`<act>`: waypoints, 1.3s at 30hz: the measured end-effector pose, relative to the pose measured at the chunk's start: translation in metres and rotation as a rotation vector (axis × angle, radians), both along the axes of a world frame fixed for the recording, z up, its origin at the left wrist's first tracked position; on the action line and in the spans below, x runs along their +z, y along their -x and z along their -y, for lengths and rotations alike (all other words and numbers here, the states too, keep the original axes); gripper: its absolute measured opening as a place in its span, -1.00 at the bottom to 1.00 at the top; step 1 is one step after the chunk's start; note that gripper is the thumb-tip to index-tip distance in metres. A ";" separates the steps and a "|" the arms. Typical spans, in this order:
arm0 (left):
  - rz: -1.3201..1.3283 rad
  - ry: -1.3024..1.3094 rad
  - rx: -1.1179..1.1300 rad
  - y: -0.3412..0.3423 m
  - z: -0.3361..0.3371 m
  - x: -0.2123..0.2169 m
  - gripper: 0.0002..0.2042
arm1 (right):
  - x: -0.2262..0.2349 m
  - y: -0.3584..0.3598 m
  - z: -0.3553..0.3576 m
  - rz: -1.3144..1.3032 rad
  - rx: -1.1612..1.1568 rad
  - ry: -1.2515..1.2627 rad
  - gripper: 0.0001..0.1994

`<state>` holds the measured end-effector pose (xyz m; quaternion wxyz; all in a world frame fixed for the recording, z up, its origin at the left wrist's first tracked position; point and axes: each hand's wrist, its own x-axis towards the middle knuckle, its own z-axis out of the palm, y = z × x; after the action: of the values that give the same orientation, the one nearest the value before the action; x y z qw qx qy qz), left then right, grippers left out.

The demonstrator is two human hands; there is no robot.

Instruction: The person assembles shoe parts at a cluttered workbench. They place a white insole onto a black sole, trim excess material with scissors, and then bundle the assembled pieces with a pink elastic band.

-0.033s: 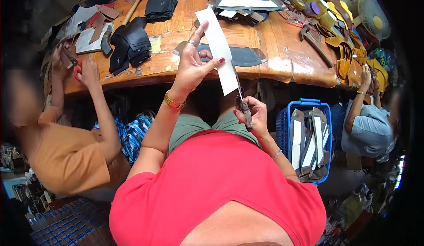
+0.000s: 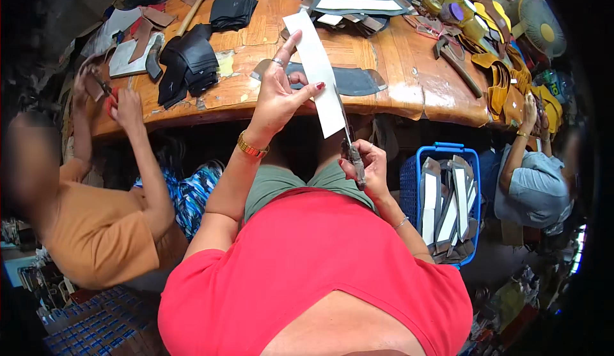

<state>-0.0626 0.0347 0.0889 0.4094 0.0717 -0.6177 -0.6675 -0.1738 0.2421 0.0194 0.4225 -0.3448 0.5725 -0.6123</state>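
Observation:
My left hand point(image 2: 286, 92) holds a white strip point(image 2: 315, 59) between thumb and fingers, slanting above the table's front edge. In my right hand point(image 2: 373, 164) is a pair of scissors point(image 2: 355, 158) with dark, wrapped-looking handles. Their blades point up along the strip's right edge, near its lower end; whether they bite into it I cannot tell. Behind the strip, a dark grey curved piece point(image 2: 358, 82) with brown ends lies flat on the wooden table point(image 2: 396, 100).
Dark pieces with white strips are piled point(image 2: 358, 4) at the back; more fill a blue basket point(image 2: 474, 164) at my right. Black pieces point(image 2: 188, 68) and hammers point(image 2: 457, 68) lie on the table. A person point(image 2: 102, 228) with red-handled scissors works at left, another point(image 2: 534, 180) at right.
The person on the left has shifted slightly, hands and head moving a little. My own hands, the strip and the scissors stay in place.

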 end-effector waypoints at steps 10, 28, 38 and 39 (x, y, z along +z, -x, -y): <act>0.094 -0.015 -0.017 -0.002 -0.020 0.003 -0.19 | -0.003 0.007 0.016 -0.071 0.042 0.081 -0.79; 0.017 -0.189 -0.121 -0.008 -0.028 -0.006 -0.20 | -0.004 0.002 0.019 0.030 0.060 0.069 -0.86; 0.093 -0.096 0.130 -0.014 -0.016 -0.001 -0.36 | -0.019 0.013 0.003 -0.033 0.185 0.029 -0.77; 0.129 -0.125 0.116 -0.015 -0.020 0.004 -0.36 | -0.017 0.012 0.003 -0.049 0.169 0.031 -0.77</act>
<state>-0.0475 0.0549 0.0928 0.4015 0.1754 -0.5947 -0.6741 -0.1858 0.2394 0.0029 0.4532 -0.4133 0.5418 -0.5747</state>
